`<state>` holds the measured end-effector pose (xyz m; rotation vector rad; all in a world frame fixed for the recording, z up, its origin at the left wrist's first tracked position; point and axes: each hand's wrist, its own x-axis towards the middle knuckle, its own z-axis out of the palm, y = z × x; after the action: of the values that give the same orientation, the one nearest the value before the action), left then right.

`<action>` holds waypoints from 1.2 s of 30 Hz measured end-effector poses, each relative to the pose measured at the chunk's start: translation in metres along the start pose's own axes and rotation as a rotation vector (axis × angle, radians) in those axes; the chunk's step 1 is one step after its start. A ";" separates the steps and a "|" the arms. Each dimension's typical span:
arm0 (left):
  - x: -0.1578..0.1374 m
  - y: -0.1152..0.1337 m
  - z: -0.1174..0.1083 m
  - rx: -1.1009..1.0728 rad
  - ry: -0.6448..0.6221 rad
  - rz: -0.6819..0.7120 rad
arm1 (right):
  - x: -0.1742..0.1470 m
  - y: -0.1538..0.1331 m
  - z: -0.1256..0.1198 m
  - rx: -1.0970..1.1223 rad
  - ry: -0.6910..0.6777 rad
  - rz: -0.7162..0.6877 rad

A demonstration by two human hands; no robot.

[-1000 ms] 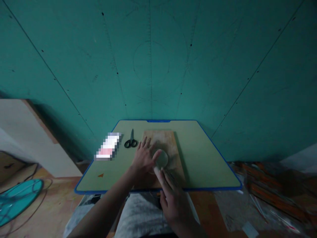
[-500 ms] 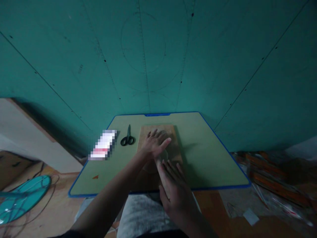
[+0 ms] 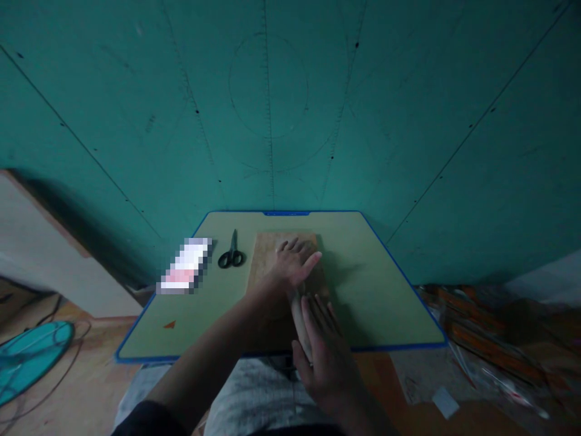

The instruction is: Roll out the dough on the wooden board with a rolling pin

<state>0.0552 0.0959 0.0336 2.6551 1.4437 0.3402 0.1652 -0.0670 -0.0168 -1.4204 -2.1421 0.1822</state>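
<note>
A wooden board (image 3: 265,257) lies on the pale green tabletop in front of me. My left hand (image 3: 295,263) rests over its far right part, fingers stretched out and thumb apart, pointing right. Closer to me, my right hand (image 3: 324,345) has its fingers extended forward, its thumb apart on the left. A pale rod like a rolling pin (image 3: 299,324) runs lengthwise beneath the hands. Its near end shows between my right thumb and fingers, while its far part is hidden under my left hand. Whatever lies beneath the rod is mostly covered and dark.
Black-handled scissors (image 3: 232,254) lie left of the board. Beyond them is a pixelated flat object (image 3: 186,266) at the table's left edge. A small orange triangular scrap (image 3: 169,324) sits nearer me. A green wall (image 3: 290,121) rises behind the blue-edged table (image 3: 381,303).
My left hand has shifted to the right across the board, and the right hand slightly so. The whole view has moved a little with my head.
</note>
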 end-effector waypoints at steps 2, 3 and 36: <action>-0.009 -0.009 0.001 -0.005 0.024 0.000 | 0.005 -0.007 -0.002 0.031 -0.017 -0.030; -0.014 -0.014 0.001 -0.015 0.027 -0.014 | 0.007 -0.011 -0.003 0.054 -0.025 -0.051; -0.036 -0.043 0.010 -0.125 -0.063 -0.062 | 0.006 -0.038 0.016 0.094 0.041 -0.173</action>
<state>0.0031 0.0893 0.0101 2.4945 1.4336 0.3267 0.1247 -0.0747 -0.0121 -1.1700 -2.1799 0.1834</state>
